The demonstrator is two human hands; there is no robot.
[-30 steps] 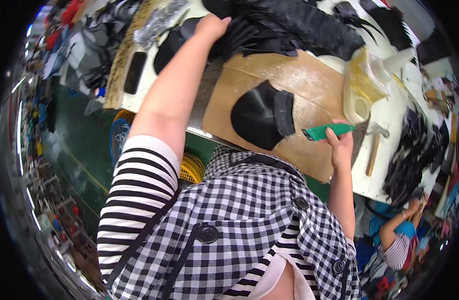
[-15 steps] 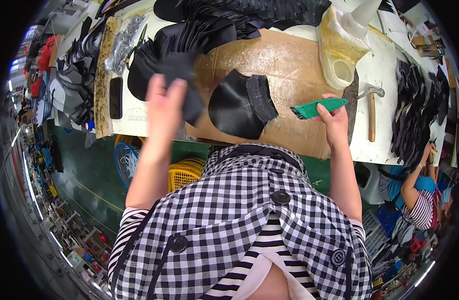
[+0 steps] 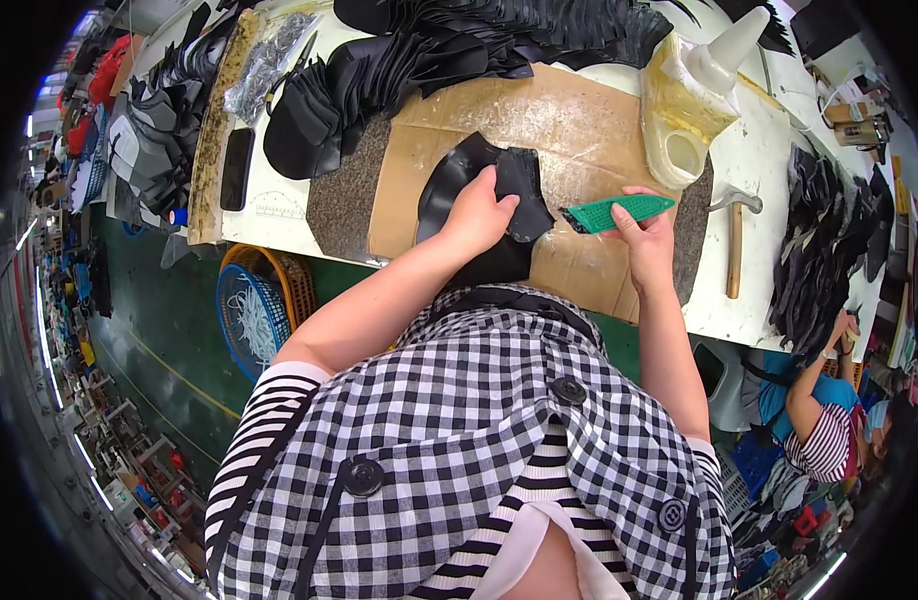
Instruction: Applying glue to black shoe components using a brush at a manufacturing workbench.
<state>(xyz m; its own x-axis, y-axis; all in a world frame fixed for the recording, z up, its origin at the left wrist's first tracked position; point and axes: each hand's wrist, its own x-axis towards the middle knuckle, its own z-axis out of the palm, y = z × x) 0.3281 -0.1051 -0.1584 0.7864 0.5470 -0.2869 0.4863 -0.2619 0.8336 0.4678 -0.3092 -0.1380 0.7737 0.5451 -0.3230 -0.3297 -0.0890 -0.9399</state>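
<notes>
My left hand [image 3: 476,211] presses down on a black curved cut piece [image 3: 479,180] lying on a brown cardboard sheet [image 3: 539,120]. My right hand [image 3: 643,228] grips the handle of a green brush [image 3: 611,212], whose dark tip points toward the black piece and hovers just to its right. A large heap of similar black pieces [image 3: 419,60] lies along the far side of the cardboard.
A yellowish glue jug with a white spout [image 3: 691,95] stands at the right of the cardboard, a hammer [image 3: 733,240] beside it. More black pieces [image 3: 829,250] are stacked at the right. A basket [image 3: 264,305] sits below the white table [image 3: 279,215]. Another person [image 3: 819,420] sits at lower right.
My left hand came back from the far heap with a black piece and laid it on the piece on the cardboard. My right hand kept holding the brush.
</notes>
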